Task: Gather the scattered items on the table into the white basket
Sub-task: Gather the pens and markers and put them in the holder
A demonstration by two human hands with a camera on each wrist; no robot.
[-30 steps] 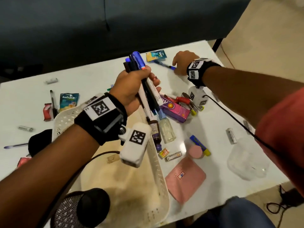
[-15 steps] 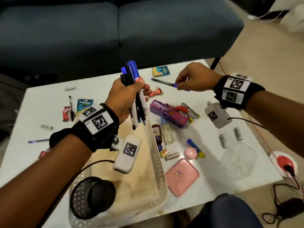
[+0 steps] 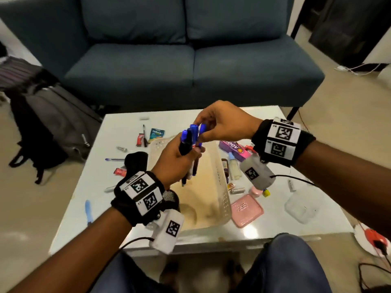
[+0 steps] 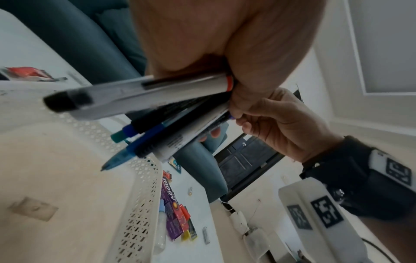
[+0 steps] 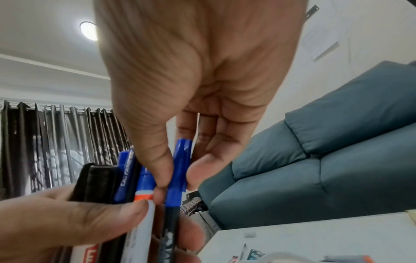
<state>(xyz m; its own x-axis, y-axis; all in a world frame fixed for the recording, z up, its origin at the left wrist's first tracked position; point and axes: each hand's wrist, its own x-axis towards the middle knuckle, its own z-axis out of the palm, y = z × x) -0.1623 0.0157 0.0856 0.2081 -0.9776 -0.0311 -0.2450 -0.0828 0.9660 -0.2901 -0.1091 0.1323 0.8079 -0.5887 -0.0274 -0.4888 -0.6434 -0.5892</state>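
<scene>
My left hand [image 3: 189,158] grips a bundle of pens and markers [image 3: 190,142], upright over the white basket [image 3: 222,187]. In the left wrist view the bundle [image 4: 157,99] points down toward the basket's perforated rim [image 4: 144,186]. My right hand [image 3: 200,132] pinches the cap of a blue-capped pen [image 3: 202,130] against the top of the bundle. In the right wrist view the right hand [image 5: 179,179] has thumb and finger on either side of that pen [image 5: 178,170]. Its dark barrel runs down into the left hand's fingers [image 5: 78,222].
Right of the basket lie a purple box [image 3: 232,148], small bottles [image 3: 233,168], a pink case [image 3: 246,210] and a clear container [image 3: 302,206]. Left of it are a black item [image 3: 136,161], a pen [image 3: 115,159], sachets and batteries. A sofa [image 3: 190,70] stands behind the table.
My right hand lifted the blue-capped pen from the table's far side and carried it left to the bundle. The left hand kept its grip and stayed over the basket.
</scene>
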